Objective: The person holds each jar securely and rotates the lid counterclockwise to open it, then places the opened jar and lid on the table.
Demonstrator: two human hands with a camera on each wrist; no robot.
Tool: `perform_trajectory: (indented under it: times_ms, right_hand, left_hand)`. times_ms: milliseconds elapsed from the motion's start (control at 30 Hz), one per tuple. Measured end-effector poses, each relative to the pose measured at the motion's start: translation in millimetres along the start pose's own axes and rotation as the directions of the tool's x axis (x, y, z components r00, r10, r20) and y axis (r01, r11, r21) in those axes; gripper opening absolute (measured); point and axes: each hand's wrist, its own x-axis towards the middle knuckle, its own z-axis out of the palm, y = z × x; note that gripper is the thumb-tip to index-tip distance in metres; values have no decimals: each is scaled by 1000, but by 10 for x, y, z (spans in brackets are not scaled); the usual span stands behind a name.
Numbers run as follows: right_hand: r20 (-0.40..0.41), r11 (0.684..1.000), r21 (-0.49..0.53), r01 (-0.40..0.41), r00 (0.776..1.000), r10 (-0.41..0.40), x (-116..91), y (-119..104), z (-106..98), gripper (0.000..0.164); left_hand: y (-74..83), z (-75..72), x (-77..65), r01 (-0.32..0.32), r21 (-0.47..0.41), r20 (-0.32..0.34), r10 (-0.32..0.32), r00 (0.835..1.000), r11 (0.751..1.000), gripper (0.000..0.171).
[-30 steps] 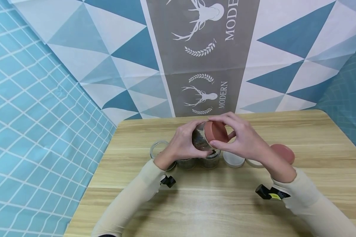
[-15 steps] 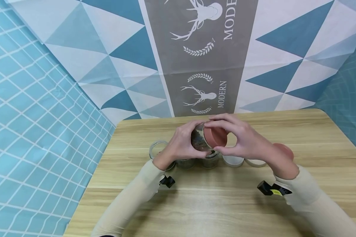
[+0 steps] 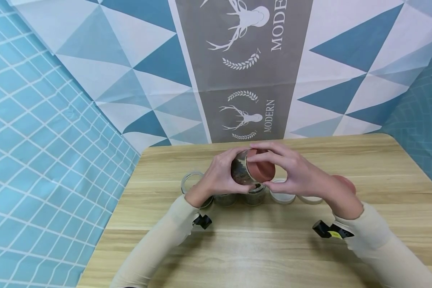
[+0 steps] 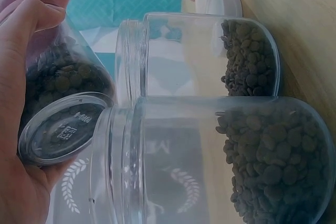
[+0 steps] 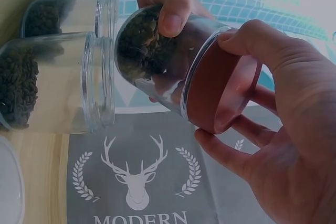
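My left hand [image 3: 219,172] grips a clear jar [image 5: 173,80] part-filled with dark brown, pellet-like pieces. The jar is raised above the table and tilted, with its base to the left. A reddish-brown lid [image 5: 215,85] sits over its mouth, facing right. Thumb and fingers of my right hand [image 3: 297,170] hold that lid by its edge. Close by, in the left wrist view, two uncovered jars [image 4: 184,56] stand side by side, each with similar dark pieces in the bottom. The right wrist view shows three such jars in a row.
One open jar [image 3: 191,179] shows partly behind my left forearm. Right of the jars lie a white lid [image 3: 283,197], a cream lid [image 3: 311,199] and a reddish lid [image 3: 347,183], partly hidden by my right arm. The wooden table [image 3: 237,248] meets a patterned backdrop [image 3: 173,68].
My right fingers have shifted round the lid's edge, the thumb lower and the fingers spread over its upper side. My left hand keeps the jar almost in place.
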Motion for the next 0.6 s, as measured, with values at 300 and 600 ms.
perform_trajectory:
  times_ms: [300, 600]
  right_hand:
    - [-27, 999, -18, -47, 999, 47, -57, -15, -33, 90]
    - [-42, 984, 12, -180, 983, 180, -25, -65, -59, 97]
  left_hand:
    - [2, -13, -14, 13, 0, 7, -13, 1000, 1000, 97]
    - [8, -28, -21, 31, 15, 4, -31, 1000, 999, 97]
